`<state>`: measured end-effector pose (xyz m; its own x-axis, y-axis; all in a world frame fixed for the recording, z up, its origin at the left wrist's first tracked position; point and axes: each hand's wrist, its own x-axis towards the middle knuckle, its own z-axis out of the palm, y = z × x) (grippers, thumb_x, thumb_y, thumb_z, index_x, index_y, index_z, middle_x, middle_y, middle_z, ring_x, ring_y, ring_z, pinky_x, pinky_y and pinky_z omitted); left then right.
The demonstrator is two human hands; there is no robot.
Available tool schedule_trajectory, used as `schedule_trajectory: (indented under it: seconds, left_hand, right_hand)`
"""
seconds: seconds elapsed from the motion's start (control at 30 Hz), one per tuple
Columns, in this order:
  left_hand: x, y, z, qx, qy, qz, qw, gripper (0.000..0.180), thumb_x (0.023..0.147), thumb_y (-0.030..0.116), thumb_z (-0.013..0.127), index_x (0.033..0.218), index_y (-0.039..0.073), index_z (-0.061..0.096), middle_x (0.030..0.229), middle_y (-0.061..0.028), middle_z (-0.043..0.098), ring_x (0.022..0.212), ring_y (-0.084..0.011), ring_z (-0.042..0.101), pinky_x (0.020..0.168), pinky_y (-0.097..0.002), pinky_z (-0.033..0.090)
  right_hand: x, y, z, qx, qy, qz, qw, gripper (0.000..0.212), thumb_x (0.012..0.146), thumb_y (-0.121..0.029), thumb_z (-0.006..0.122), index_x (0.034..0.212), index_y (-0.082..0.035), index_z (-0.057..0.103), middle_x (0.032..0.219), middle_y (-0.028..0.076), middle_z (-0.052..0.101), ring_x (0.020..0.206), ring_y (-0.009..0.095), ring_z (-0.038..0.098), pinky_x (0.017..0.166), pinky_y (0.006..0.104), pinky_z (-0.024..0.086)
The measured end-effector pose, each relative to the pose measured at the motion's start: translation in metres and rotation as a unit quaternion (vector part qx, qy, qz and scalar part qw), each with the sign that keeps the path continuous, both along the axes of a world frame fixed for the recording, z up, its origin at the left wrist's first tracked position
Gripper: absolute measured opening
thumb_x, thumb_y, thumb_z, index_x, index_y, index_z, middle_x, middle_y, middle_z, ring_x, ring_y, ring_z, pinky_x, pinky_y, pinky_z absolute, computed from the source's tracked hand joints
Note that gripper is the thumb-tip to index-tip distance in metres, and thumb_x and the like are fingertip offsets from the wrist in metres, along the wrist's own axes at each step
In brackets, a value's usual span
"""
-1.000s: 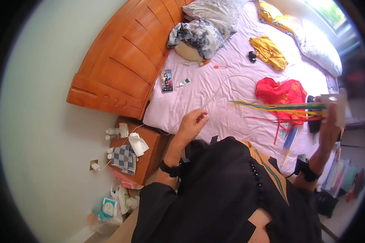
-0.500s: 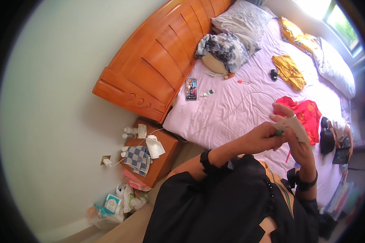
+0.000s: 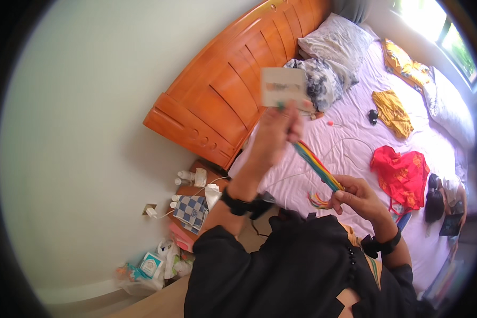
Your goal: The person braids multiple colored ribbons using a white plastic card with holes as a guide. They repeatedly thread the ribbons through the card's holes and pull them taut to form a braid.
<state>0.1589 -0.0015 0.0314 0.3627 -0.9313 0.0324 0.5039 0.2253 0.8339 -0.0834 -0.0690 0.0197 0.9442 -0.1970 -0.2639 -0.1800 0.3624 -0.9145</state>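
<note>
A bundle of red, yellow and green-blue cords (image 3: pixel 320 168) is stretched slantwise between my hands. My left hand (image 3: pixel 274 132), smeared by motion, is raised on the left and closed on the bundle's upper end. From its fingertips a beige square card (image 3: pixel 281 87) with blurred print stands up, a bit of green at its lower edge. Lower on the right, my right hand (image 3: pixel 361 197) is closed round the other end, thumb on top. Loose cord ends hang out beside its fingers. Both wrists wear black bands.
Across the pink-sheeted bed (image 3: pixel 350 124) lie red cloth (image 3: pixel 400 175), yellow cloth (image 3: pixel 392 112) and pillows (image 3: pixel 336 42). Another person (image 3: pixel 453 191) holds a tablet at the far right. A nightstand (image 3: pixel 213 172) carries bottles and a checked cloth (image 3: pixel 190 212). Bags (image 3: pixel 167 254) stand below it.
My hands, close together before, are now apart. My left hand has swung up and left with the card, and the coloured cords now show stretched to my right hand. The view has shifted slightly.
</note>
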Motion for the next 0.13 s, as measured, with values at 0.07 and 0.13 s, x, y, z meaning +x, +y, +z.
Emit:
schedule_trajectory:
  seconds: [0.07, 0.13]
  left_hand:
    - [0.044, 0.013, 0.013, 0.002, 0.001, 0.045, 0.999, 0.033, 0.093, 0.029, 0.055, 0.106, -0.001, 0.054, 0.064, 0.0037, 0.043, 0.057, -0.0035, 0.041, 0.052, -0.0177, 0.034]
    - [0.085, 0.032, 0.017, -0.014, -0.062, 0.127, 0.990, 0.034, 0.093, 0.027, 0.054, 0.112, -0.001, 0.053, 0.069, 0.0001, 0.051, 0.061, -0.0079, 0.048, 0.059, -0.0263, 0.042]
  right_hand:
    - [0.005, -0.006, -0.009, -0.038, -0.008, 0.017, 0.999, 0.042, 0.093, -0.017, 0.053, 0.129, 0.003, 0.045, 0.075, 0.004, 0.058, 0.066, 0.010, 0.055, 0.068, 0.0233, 0.047]
    - [0.015, -0.007, -0.012, -0.053, 0.009, 0.032, 0.998, 0.045, 0.094, -0.019, 0.053, 0.134, -0.001, 0.042, 0.076, 0.004, 0.057, 0.066, 0.009, 0.055, 0.064, 0.0224, 0.047]
